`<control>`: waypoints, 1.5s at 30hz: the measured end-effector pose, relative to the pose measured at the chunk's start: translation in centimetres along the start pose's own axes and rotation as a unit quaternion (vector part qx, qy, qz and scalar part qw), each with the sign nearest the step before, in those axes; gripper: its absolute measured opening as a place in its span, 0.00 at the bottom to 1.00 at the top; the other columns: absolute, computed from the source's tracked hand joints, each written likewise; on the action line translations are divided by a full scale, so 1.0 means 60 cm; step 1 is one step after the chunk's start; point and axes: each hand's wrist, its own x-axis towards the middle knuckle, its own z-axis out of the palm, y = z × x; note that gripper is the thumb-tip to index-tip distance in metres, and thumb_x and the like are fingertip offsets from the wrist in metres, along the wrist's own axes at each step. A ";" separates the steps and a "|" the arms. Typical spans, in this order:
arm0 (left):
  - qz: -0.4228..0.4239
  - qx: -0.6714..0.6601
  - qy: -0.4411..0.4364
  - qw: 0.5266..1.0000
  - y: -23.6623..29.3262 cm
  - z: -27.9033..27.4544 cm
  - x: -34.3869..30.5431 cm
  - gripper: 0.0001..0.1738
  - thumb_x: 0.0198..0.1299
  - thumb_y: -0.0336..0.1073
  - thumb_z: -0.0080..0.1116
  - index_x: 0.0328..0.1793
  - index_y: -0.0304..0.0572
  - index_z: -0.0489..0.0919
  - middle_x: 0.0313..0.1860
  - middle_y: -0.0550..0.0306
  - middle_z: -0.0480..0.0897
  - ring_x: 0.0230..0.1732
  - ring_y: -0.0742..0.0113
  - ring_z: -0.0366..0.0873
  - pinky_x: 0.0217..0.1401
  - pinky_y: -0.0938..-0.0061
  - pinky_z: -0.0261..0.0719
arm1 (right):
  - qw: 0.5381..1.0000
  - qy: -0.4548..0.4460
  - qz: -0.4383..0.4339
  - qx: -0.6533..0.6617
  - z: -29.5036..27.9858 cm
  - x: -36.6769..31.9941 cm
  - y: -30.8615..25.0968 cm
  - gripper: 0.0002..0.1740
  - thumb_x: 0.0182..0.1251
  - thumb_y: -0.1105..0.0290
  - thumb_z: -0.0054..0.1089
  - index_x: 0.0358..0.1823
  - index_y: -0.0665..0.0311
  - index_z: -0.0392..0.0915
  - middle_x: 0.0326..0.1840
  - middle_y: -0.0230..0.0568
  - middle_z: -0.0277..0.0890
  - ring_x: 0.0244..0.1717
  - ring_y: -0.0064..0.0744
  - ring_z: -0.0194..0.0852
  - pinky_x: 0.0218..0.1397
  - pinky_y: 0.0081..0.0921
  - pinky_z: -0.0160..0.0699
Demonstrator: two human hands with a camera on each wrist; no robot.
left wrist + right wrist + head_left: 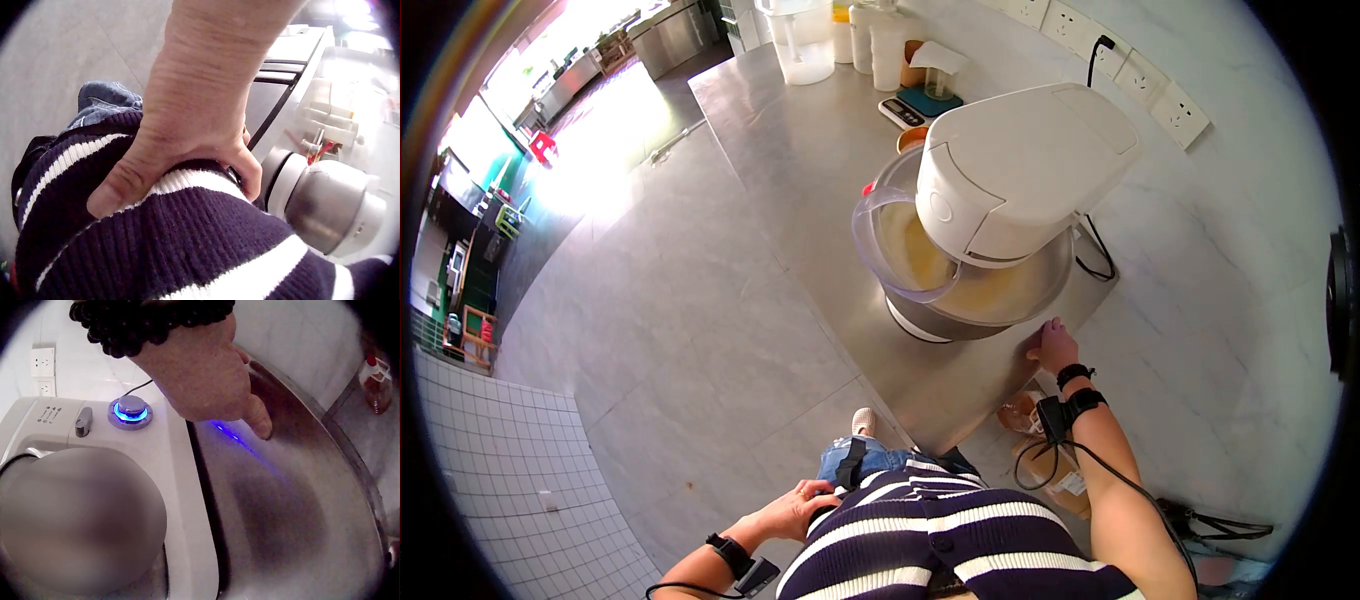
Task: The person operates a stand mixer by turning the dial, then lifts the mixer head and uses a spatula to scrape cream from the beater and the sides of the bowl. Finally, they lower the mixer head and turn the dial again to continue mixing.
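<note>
A white stand mixer [1025, 170] stands on the steel table [800, 190], its steel bowl [1040, 290] under the head with pale yellow contents and a clear guard [870, 240]. My right hand [1055, 347] rests on the tabletop beside the mixer, thumb down on the steel. In the right wrist view that hand [203, 372] is near a knob [130, 411] with a blue lit ring, not touching it. My left hand [800, 510] lies at my waist; in the left wrist view the hand [187, 137] rests on the striped top [156, 237], thumb and fingers spread apart.
Behind the mixer are a scale [902, 112], a clear tub [805, 50] and several bottles. Wall sockets [1140, 75] with a black cable are at the right. A cardboard box [1065, 480] sits below the table's right edge; tiled floor [670, 300] lies left.
</note>
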 end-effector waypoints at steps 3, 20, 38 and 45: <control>0.006 0.006 0.002 1.000 0.001 0.000 -0.001 0.41 0.33 0.38 0.73 0.58 0.62 0.66 0.57 0.48 0.63 0.58 0.43 0.62 0.62 0.56 0.63 | 1.000 -0.004 0.001 0.002 -0.005 -0.003 -0.004 0.39 0.43 0.58 0.69 0.55 0.70 0.63 0.61 0.49 0.58 0.59 0.45 0.61 0.53 0.37 0.72; 0.007 -0.017 -0.001 1.000 -0.009 0.004 -0.002 0.44 0.30 0.39 0.75 0.59 0.65 0.64 0.57 0.48 0.62 0.57 0.43 0.62 0.62 0.56 0.63 | 1.000 0.003 -0.010 -0.019 0.011 0.009 0.005 0.38 0.45 0.58 0.68 0.53 0.73 0.64 0.59 0.50 0.58 0.58 0.47 0.62 0.51 0.38 0.74; 0.010 -0.006 0.002 1.000 -0.004 0.002 -0.001 0.43 0.31 0.39 0.74 0.58 0.64 0.66 0.58 0.47 0.63 0.58 0.43 0.61 0.62 0.56 0.64 | 1.000 -0.005 -0.007 -0.017 -0.001 0.000 0.000 0.39 0.44 0.57 0.68 0.55 0.71 0.63 0.58 0.49 0.61 0.58 0.46 0.62 0.53 0.36 0.72; 0.019 0.007 -0.020 1.000 0.003 -0.003 -0.001 0.38 0.45 0.37 0.65 0.62 0.65 0.59 0.60 0.44 0.60 0.60 0.43 0.59 0.61 0.55 0.64 | 1.000 -0.021 0.000 -0.006 -0.007 -0.001 -0.003 0.40 0.44 0.57 0.68 0.56 0.72 0.63 0.61 0.50 0.59 0.59 0.46 0.62 0.54 0.37 0.71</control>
